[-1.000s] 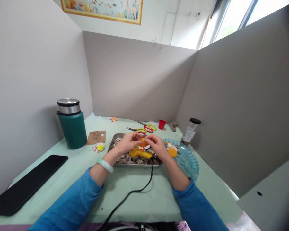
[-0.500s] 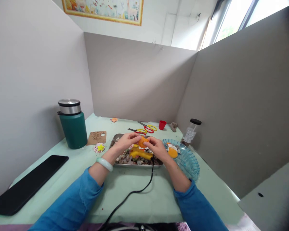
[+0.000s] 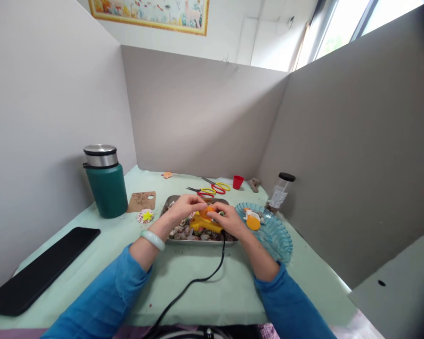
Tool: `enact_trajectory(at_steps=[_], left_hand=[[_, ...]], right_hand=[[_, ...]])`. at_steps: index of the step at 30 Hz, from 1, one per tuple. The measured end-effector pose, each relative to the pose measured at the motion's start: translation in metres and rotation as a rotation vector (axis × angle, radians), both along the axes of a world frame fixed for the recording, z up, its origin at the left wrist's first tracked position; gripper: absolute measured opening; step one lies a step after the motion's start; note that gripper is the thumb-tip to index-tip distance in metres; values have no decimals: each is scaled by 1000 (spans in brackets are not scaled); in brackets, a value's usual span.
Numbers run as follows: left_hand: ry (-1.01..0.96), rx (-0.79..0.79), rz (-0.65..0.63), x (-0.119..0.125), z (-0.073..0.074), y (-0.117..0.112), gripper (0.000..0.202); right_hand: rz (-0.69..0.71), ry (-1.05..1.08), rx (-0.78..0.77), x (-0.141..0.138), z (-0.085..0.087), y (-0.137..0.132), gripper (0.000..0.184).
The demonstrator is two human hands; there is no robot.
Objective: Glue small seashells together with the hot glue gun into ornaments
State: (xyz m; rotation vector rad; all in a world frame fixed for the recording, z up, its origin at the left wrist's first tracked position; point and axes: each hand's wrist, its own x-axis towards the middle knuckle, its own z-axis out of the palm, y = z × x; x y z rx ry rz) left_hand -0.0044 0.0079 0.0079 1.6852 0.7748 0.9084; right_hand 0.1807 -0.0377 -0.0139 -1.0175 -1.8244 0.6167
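Note:
Between my hands is a small orange piece (image 3: 206,213), partly hidden by the fingers; its exact kind I cannot make out. My left hand (image 3: 184,208) pinches it from the left, with a pale green bangle (image 3: 153,240) on that wrist. From the right, my right hand (image 3: 229,219) closes thumb and fingers on the same piece. Just below lies a yellow glue gun (image 3: 207,223) on a metal tray (image 3: 198,242) of small shells and stones (image 3: 178,232). Its black cord (image 3: 198,280) runs toward me across the table.
A blue scalloped plate (image 3: 281,235) with orange and white pieces stands at right, by a black-lidded jar (image 3: 281,190). Scissors (image 3: 217,185) and a red cup (image 3: 238,182) lie behind the tray. A green flask (image 3: 106,183), brown card (image 3: 140,201) and black mat (image 3: 44,270) sit left.
My fingers have shifted slightly on the orange piece, which now sits a little lower and further left, close above the glue gun. The view has moved very slightly.

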Motion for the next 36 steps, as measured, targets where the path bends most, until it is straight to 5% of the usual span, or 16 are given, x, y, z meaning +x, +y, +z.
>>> enact_trajectory(at_steps=[11, 21, 31, 36], left_hand=[[0, 17, -48, 1, 1, -3, 30], [69, 66, 49, 7, 0, -5, 33], [-66, -48, -49, 7, 7, -13, 36], [-25, -7, -14, 7, 7, -13, 35]], right_hand=[[-16, 10, -26, 1, 3, -2, 20], [-21, -15, -24, 1, 2, -3, 19], [-35, 216, -102, 10, -6, 6, 26], [4, 124, -103, 9, -6, 5, 25]])
